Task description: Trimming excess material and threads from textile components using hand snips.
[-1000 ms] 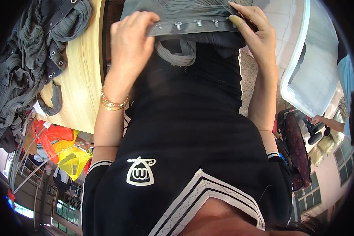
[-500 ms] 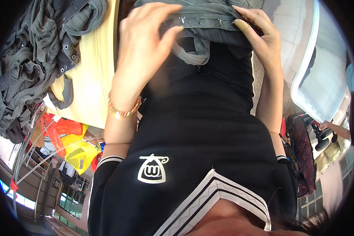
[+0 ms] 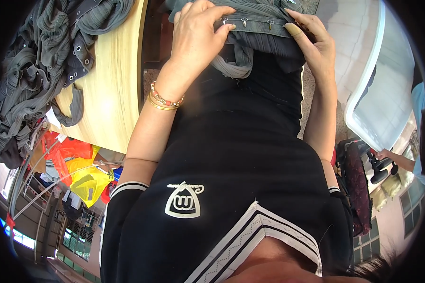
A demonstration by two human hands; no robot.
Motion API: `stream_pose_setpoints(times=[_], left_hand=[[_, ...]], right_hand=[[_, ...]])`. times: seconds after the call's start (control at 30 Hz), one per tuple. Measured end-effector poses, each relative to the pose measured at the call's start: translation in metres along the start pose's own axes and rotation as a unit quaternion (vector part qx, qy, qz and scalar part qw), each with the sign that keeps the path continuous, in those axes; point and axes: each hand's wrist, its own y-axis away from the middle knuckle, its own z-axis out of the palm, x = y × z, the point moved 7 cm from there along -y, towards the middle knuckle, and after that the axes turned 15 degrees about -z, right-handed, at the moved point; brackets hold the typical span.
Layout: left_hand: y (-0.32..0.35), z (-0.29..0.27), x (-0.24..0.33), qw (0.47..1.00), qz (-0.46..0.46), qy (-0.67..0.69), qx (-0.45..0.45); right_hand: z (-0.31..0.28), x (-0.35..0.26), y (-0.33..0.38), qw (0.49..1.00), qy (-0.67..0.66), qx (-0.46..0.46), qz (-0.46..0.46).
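left hand (image 3: 196,37) grip: pinching grey strap (image 3: 255,23) | right hand (image 3: 316,45) grip: same strap | long axis left-right

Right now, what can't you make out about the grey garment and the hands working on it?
Head view only:
- Grey garment: its upper part is cut off by the top edge, so its kind is unclear.
- Metal hooks: too small to tell if fastened.
- Left hand: fingertips curl over the band, hiding what they pinch.
- Right hand: palm side is turned away.

top: black, short sleeves | trim: white-striped collar and cuffs | chest: white emblem | left wrist: gold bangle, beaded bracelet (image 3: 165,100)
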Motion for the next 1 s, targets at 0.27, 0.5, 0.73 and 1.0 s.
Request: stream_pose_setpoints(times=[0.27, 0.5, 0.73, 1.0], left_hand=[[-0.007, -0.003, 0.004, 0.999, -0.045, 0.027, 0.006], [-0.008, -0.005, 0.003, 0.997, -0.069, 0.036, -0.01], [-0.002, -0.003, -0.008, 0.968, 0.109, 0.2, 0.107], [0.009, -0.019, -0.002, 0.921, 0.216, 0.286, 0.154]], right_hand=[[0.0, 0.008, 0.004, 0.999, -0.02, 0.016, 0.023], [-0.001, 0.007, 0.004, 1.0, -0.009, 0.011, 0.009], [-0.001, -0.024, -0.002, 0.994, 0.068, 0.007, -0.086], [0.025, -0.077, -0.029, 0.972, 0.131, -0.109, -0.159]])
